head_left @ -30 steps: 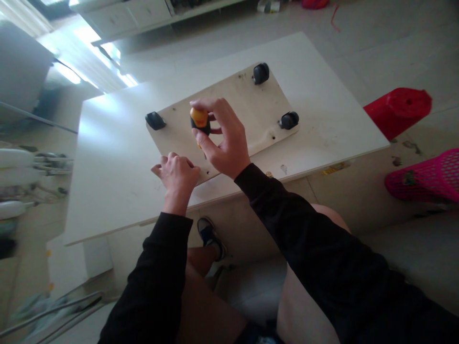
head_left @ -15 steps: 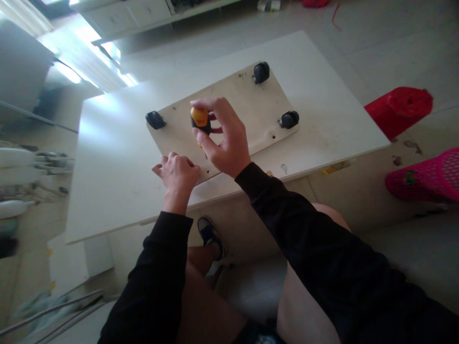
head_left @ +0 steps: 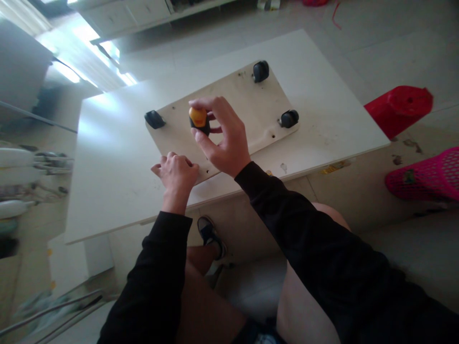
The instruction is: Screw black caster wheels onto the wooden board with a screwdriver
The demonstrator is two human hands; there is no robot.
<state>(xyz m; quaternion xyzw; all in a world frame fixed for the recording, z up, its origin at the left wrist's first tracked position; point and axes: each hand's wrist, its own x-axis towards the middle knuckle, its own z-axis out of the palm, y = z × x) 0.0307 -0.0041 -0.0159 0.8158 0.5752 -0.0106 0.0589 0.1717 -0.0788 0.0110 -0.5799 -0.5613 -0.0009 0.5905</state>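
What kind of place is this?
Probably a room in someone's home, though I can't be sure. There's a tiled floor, a low white cabinet and a pink mesh basket.

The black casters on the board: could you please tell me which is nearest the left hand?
The far-left caster, at the end of the board beside the left hand; the far-right caster and near-right caster share the opposite end.

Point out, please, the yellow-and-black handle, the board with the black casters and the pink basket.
Yellow-and-black handle [head_left: 199, 120]: head view, middle of its visible end.
Board [head_left: 255, 106]: head view, bare face between the casters [head_left: 289, 119].
Pink basket [head_left: 426, 177]: head view, side wall.
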